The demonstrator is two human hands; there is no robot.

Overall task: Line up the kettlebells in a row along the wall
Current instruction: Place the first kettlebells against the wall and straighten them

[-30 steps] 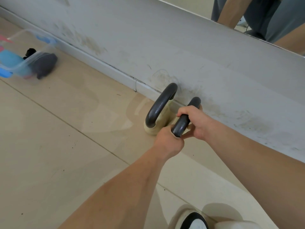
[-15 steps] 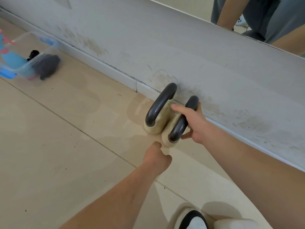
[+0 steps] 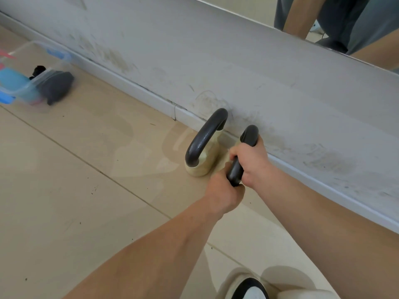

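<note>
The held kettlebell (image 3: 249, 135) stands on the floor against the skirting board (image 3: 133, 89), just beside the second kettlebell (image 3: 204, 145), whose cream body and dark handle stand free to its left. Half a second ago the left hand (image 3: 224, 192) hung loosely off the near end of the handle and the right hand (image 3: 251, 164) lay on it with a finger stretched out. Now both hands are curled round the handle, left at the near end and right just above it, and they hide most of the cream body. The two kettlebells sit close together, the gap between them too narrow to judge. The scuffed grey wall (image 3: 237, 67) closes off the far side. Bare beige floor tile (image 3: 75, 190) stretches open to the left as far as a clear plastic box (image 3: 26, 91) holding blue items, with a dark object (image 3: 56, 87) against it. A shoe (image 3: 248, 288) shows at the bottom edge. A mirror (image 3: 345, 22) runs above the wall.
</note>
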